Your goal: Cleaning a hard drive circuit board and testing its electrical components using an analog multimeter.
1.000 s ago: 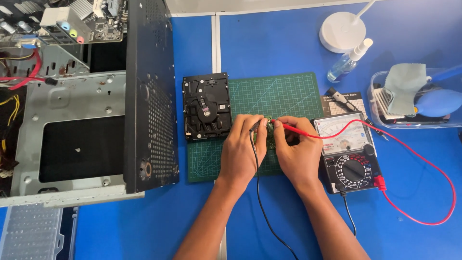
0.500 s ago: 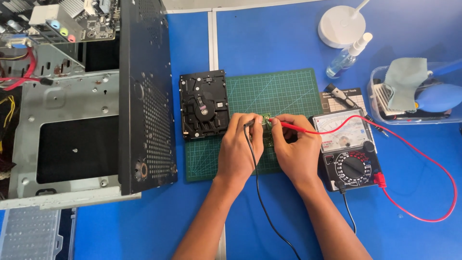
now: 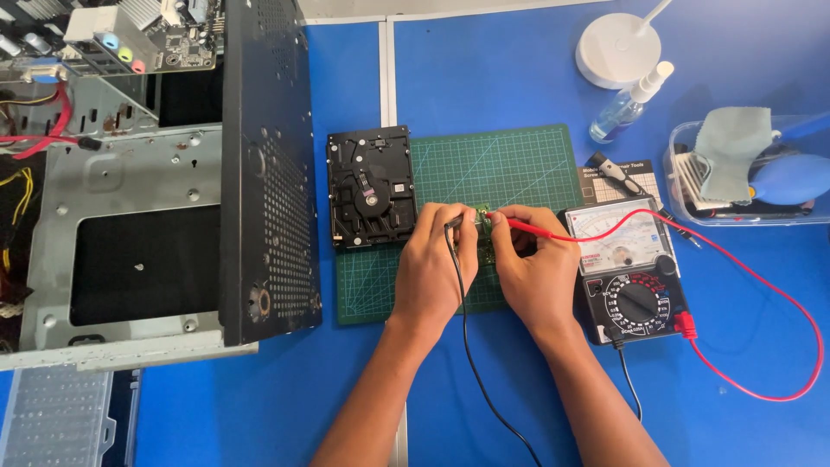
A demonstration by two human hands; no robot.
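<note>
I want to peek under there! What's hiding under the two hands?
A small green circuit board peeks out between the left hand and right hand, lying on the green cutting mat. Most of the board is covered, so its details cannot be seen.

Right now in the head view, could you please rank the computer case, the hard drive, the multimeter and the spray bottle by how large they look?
1. Computer case, by far the largest.
2. Multimeter and hard drive: too alike to rank.
3. Spray bottle, the smallest.

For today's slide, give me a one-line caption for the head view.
Left hand and right hand press black probe and red probe onto a small green circuit board beside an analog multimeter.
</note>
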